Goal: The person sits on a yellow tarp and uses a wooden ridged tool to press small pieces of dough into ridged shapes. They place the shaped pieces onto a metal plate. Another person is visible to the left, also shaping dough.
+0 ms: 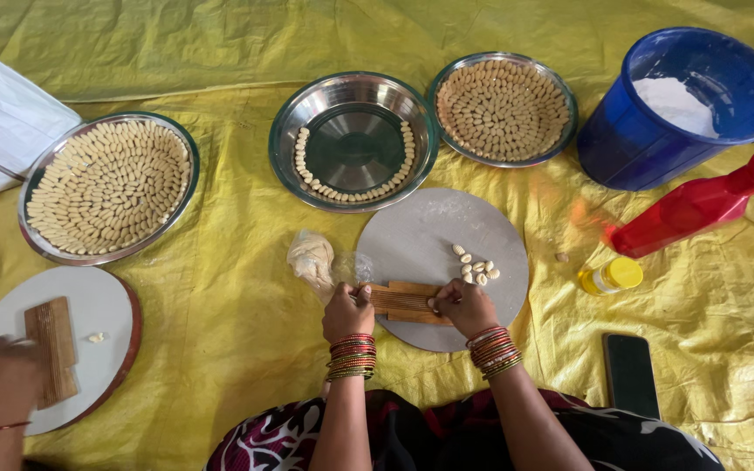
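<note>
While my left hand steadies the ridged board, right hand presses dough; 2 trays full (1 barely ringed), lump left.

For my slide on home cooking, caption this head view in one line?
Both hands, left hand and right hand, press dough on a ridged wooden board beside steel trays of shaped pieces.

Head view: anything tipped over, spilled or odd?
The red bottle lies on its side on the yellow sheet, beside the upright blue bucket. No spill shows around it. Nothing else stands out.
</note>
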